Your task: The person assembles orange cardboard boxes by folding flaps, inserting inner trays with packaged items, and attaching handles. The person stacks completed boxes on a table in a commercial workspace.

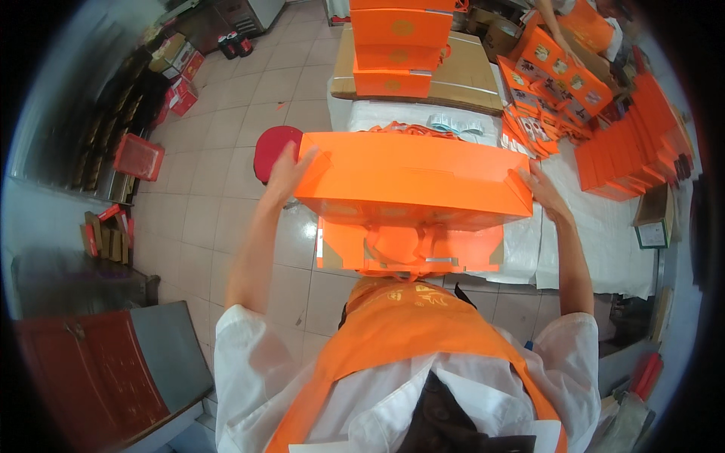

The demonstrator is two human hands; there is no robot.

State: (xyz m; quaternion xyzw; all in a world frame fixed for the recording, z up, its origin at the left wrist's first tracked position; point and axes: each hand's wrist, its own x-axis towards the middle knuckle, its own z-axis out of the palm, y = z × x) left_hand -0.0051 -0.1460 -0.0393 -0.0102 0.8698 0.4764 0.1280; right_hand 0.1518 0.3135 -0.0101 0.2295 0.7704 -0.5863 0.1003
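Observation:
A long orange gift box spans the space between my two hands, in front of my apron. My left hand presses on its left end, fingers over the edge. At the right end my right hand grips the corner, its fingertips partly hidden. The box's upward face is plain, with folded seams and slots. Under it lie flat orange box pieces with orange ribbon handles at the table's near edge. More orange ribbons and a pale blue-white bundle lie just behind the box.
Orange boxes are stacked on flat cardboard at the back. Beside the covered table stands a red round stool. At right are rows of orange boxes; a co-worker's hand touches printed boxes.

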